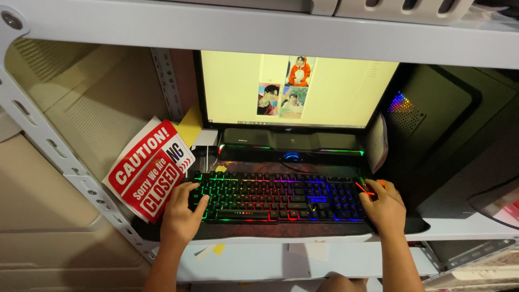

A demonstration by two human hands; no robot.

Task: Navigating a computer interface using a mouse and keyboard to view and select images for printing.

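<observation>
A black keyboard point(275, 197) with rainbow backlit keys lies on a dark mat on the shelf. My left hand point(181, 213) rests on its left end, fingers spread over the green-lit keys. My right hand point(385, 206) is closed over a dark mouse point(368, 189) with red lit lines, just right of the keyboard. Behind the keyboard stands a monitor point(294, 89) showing a pale page with three small pictures of people.
A black soundbar point(292, 141) with coloured lights sits under the monitor. A red and white sign point(148, 167) leans at the left. A black computer tower point(454, 135) stands at the right. Grey metal shelf beams point(259, 27) frame the space.
</observation>
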